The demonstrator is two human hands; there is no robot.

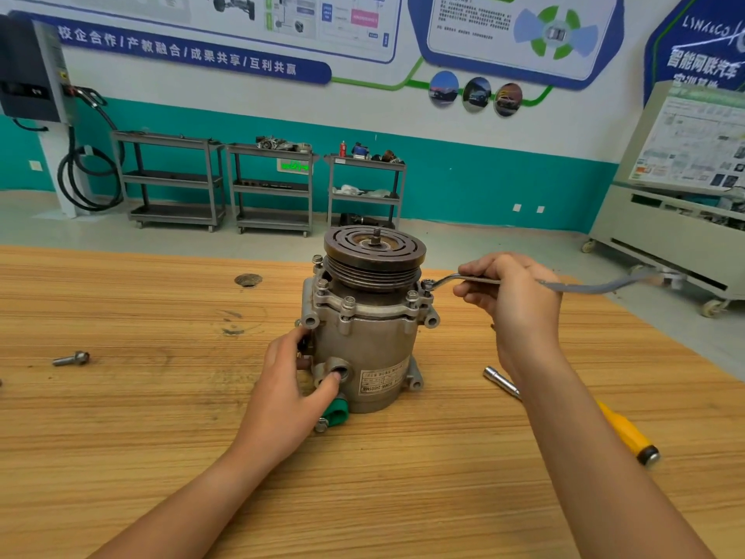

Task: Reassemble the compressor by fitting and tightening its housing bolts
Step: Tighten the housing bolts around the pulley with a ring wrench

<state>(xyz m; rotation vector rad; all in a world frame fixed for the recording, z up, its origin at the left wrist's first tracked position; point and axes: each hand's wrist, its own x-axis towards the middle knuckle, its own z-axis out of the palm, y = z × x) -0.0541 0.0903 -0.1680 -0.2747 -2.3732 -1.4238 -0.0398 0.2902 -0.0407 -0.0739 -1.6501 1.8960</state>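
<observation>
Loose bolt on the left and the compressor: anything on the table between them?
Head view: the table is bare between the bolt and the compressor, except the left hand holding the compressor's base.

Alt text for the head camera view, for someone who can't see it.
A person's right hand holds a ring wrench on a housing bolt atop an upright compressor on a wooden table, while the left hand grips its body. A loose bolt lies at left; a yellow-handled socket driver at right.
</observation>
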